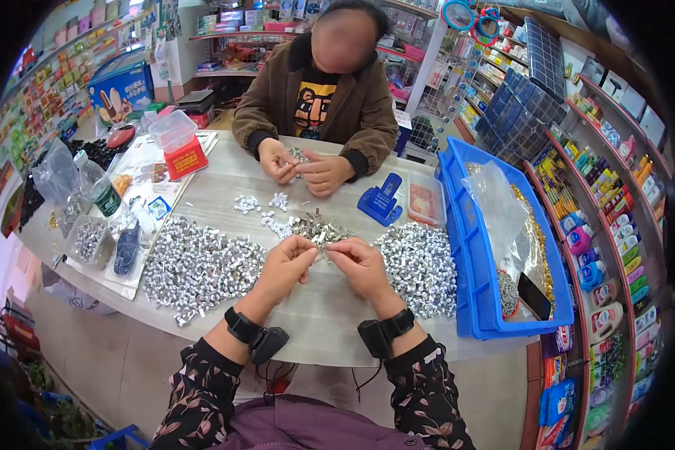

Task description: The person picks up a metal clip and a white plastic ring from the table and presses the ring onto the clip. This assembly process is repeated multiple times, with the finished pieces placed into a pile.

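Note:
My left hand [286, 264] and my right hand [360, 264] meet above the table [322, 315], fingertips pinched together on a small silver metal part [323, 251]. A large heap of silver parts [199, 266] lies left of my left hand. Another heap [420, 266] lies right of my right hand. A smaller pile [315, 227] sits just beyond my fingers. Both wrists wear black bands.
Across the table a person in a brown jacket [319, 97] handles small parts with both hands [304, 166]. A blue crate [476, 247] with a plastic bag stands at the right. A blue holder [381, 201], clear boxes, a red-based container [178, 146] and a bottle [97, 184] stand farther off. Shop shelves surround us.

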Motion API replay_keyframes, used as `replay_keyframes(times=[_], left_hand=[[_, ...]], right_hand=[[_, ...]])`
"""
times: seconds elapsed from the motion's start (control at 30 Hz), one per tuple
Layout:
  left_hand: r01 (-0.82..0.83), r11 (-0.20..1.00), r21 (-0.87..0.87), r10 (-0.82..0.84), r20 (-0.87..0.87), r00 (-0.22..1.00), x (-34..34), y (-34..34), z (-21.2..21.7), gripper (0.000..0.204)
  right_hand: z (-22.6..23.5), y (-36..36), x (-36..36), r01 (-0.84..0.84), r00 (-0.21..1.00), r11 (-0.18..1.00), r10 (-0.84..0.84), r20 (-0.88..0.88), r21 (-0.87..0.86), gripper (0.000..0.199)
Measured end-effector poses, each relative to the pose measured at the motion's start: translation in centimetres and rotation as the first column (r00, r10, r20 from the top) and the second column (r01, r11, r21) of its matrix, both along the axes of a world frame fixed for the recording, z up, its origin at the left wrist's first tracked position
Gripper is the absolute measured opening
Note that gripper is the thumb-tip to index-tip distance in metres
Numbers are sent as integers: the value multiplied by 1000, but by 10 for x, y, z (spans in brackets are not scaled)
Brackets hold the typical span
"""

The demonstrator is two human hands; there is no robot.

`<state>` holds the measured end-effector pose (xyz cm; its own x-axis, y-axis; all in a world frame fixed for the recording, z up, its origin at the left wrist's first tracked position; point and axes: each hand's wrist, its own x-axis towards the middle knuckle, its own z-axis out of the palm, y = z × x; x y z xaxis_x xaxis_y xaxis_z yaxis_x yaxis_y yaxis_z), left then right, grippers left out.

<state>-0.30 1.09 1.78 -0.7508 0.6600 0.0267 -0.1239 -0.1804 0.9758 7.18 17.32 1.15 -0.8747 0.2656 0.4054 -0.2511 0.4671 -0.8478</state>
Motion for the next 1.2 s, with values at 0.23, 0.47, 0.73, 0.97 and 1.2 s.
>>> replay_keyframes(times=[0.23, 0.47, 0.73, 0.97, 1.2], left_hand=[[7, 996, 91, -28, 231, 972, 0, 1, -5, 6], [-4, 981, 193, -68, 365, 928, 3, 4, -2, 6], [27, 980, 198, -97, 354, 930, 1, 1, -2, 9], [64, 970, 233, -145, 350, 926, -2, 1, -7, 8], [12, 981, 192, -68, 288, 955, 3, 4, -9, 10]], right_hand=[[12, -12, 11, -191, 974, 917, 222, 49, -351, 13], [12, -13, 11, -169, 965, 859, 243, 94, -483, 12], [4, -10, 7, -206, 975, 899, 223, -3, -386, 12], [3, -16, 7, -141, 974, 817, 216, 70, -559, 12], [5, -20, 10, -96, 985, 885, 151, 85, -456, 11]])
